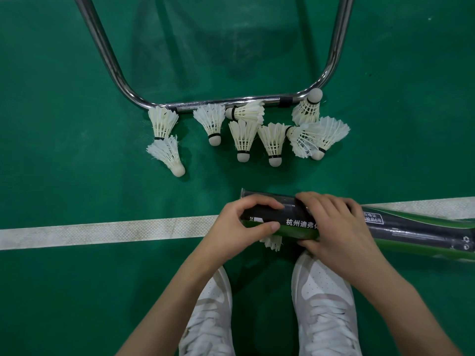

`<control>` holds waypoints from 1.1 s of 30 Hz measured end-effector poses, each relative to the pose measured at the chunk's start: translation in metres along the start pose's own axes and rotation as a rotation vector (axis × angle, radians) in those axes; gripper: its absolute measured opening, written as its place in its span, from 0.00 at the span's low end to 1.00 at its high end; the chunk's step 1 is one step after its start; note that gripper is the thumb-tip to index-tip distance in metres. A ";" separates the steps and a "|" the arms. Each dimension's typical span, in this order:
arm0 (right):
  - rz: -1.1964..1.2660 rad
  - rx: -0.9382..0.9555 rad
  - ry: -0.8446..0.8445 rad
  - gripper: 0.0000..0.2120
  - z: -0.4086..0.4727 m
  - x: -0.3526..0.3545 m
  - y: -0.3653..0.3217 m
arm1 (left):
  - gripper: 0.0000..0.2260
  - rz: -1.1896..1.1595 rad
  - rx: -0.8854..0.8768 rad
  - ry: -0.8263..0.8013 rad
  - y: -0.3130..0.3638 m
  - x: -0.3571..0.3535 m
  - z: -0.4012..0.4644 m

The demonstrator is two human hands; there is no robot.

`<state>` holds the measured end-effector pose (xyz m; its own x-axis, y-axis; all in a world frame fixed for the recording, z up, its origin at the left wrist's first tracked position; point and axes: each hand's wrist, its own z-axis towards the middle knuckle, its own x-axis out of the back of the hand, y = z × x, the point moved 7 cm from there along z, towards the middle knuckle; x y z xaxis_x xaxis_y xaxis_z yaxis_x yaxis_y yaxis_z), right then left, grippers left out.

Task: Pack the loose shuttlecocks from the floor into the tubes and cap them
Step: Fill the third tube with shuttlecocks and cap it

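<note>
Both bare forearms reach in from 6 o'clock, converging toward 12. The left hand curls its fingers and thumb in a pinching grip. The right hand sits at its 3 o'clock, fingers curled, palm down.

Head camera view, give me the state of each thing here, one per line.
Tube: held level above the floor in both hands.
Left hand: gripping the tube.
Right hand: gripping the tube.
Loose shuttlecocks: lying unpacked on the floor by the metal frame.
Feathers: showing under the tube.
</note>
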<state>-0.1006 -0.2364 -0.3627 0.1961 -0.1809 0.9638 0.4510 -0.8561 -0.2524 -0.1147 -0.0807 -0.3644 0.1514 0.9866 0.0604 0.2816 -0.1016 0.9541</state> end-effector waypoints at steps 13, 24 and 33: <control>-0.009 -0.003 -0.004 0.42 0.002 0.001 -0.001 | 0.16 -0.109 0.106 -0.201 0.004 0.001 0.004; -0.004 -0.012 -0.018 0.42 0.001 0.002 -0.001 | 0.18 -0.082 0.157 -0.279 0.006 0.001 0.000; 0.053 -0.004 0.014 0.41 0.006 0.020 -0.007 | 0.35 0.023 0.033 -0.109 0.026 0.013 -0.001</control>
<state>-0.0943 -0.2310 -0.3420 0.2072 -0.2324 0.9503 0.4368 -0.8472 -0.3025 -0.1067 -0.0700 -0.3387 0.2594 0.9645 0.0485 0.3076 -0.1301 0.9426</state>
